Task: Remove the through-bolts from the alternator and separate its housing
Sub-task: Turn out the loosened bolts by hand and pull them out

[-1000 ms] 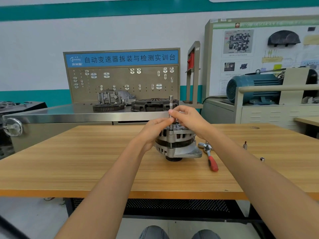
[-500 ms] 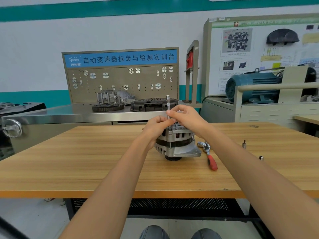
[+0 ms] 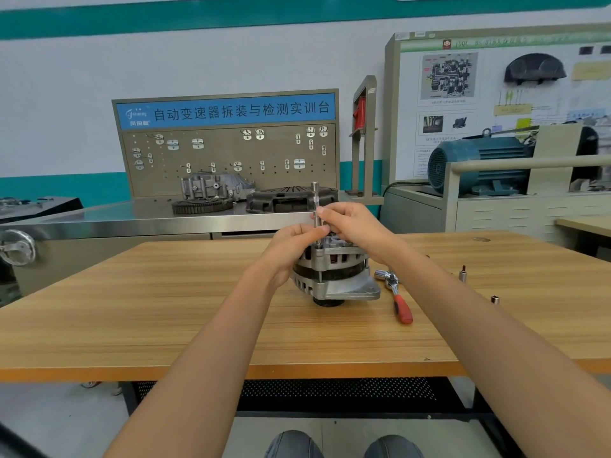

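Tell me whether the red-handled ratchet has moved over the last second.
No. The ratchet lies in the same spot, just right of the alternator base.

1. One grey cast-metal alternator (image 3: 334,276) with a black middle band, standing on the table.
2. One slim steel socket extension bar (image 3: 315,206), upright above the alternator.
3. One chrome ratchet wrench with a red handle (image 3: 398,297).
4. Two small loose metal sockets: one taller (image 3: 462,273), one short (image 3: 494,299).
5. Two bare hands: left (image 3: 291,249), right (image 3: 355,226).
6. One wooden-topped table (image 3: 165,309).
7. One teal electric motor (image 3: 479,165).
8. One toothed dark ring gear (image 3: 202,205).
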